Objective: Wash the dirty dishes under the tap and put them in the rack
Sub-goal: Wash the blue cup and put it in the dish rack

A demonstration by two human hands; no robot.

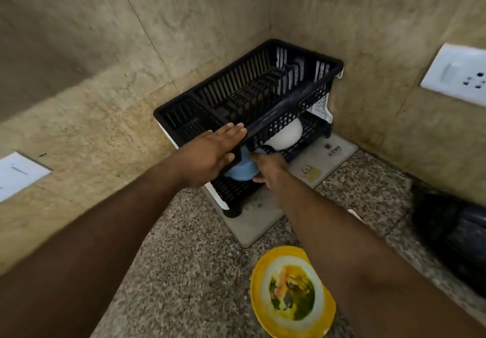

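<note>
Speckled stone surface [189,272] meets beige walls in a corner, where a black rack [263,95] stands on a grey mat [252,229]. The left hand [210,150] lies flat on the upper tier, fingers straight. The right hand [268,169] holds a blue bowl [240,170] in the lower tier, beside a white bowl [285,136]. A dirty yellow plate [292,293] lies near.

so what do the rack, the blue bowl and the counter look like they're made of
Rack: seemingly moulded black plastic, matte, with slatted walls and white side posts. Blue bowl: probably plastic, given its uniform pale colour and dull sheen, though glazed ceramic can't be ruled out. Counter: looks like polished speckled granite, grey and brown grains.
</note>
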